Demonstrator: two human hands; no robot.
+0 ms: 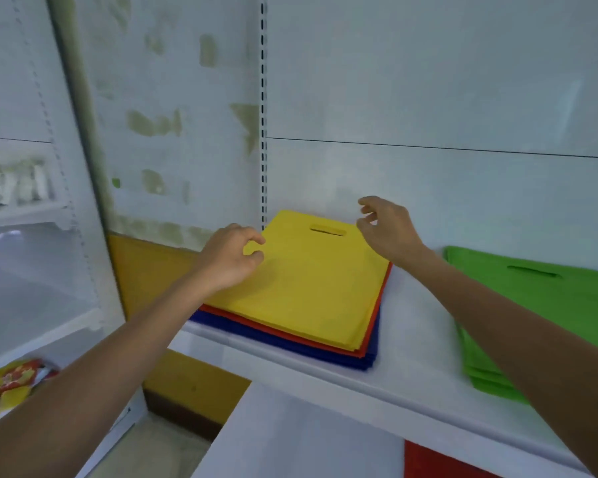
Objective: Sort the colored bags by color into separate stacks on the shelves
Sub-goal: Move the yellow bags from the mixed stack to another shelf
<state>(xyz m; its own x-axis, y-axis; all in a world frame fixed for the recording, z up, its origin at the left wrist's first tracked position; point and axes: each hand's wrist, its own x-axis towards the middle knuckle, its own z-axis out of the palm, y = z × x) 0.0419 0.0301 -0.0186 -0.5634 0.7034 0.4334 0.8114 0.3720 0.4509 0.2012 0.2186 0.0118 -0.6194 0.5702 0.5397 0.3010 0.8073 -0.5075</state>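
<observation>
1. Lying flat on the white shelf (411, 322), a mixed pile (325, 305) of bags is sitting against the back panel (428, 81), just right of the slotted upright (263, 132).
2. A yellow bag (301, 277) is topping that pile, with its handle slot facing the back panel. A red bag (290, 333) is showing as a thin edge directly under it, and blue bags (372, 353) are lying at the bottom.
3. The left grip (232, 257) is sitting at the yellow bag's left edge, with its fingers curled and their tips at the cloth. From where I am standing I cannot tell whether it is pinching the bag or only touching it.
4. The right grip (387, 232) is hovering over the yellow bag's far right corner. Its fingers are hanging loosely curled and spread, released and grasping nothing.
5. A stack of green bags (567, 294) is lying on the same shelf to the right, well apart from the mixed pile. The right forearm is crossing in front of it.
6. Another red bag (439, 460) is showing on the lower shelf (290, 443), mostly cut off by the bottom edge of the view.
7. Off to the left, blurred white packets (11, 188) are standing on a neighbouring shelf, and a colourful packet (11, 384) is lying lower down beside the left forearm.
</observation>
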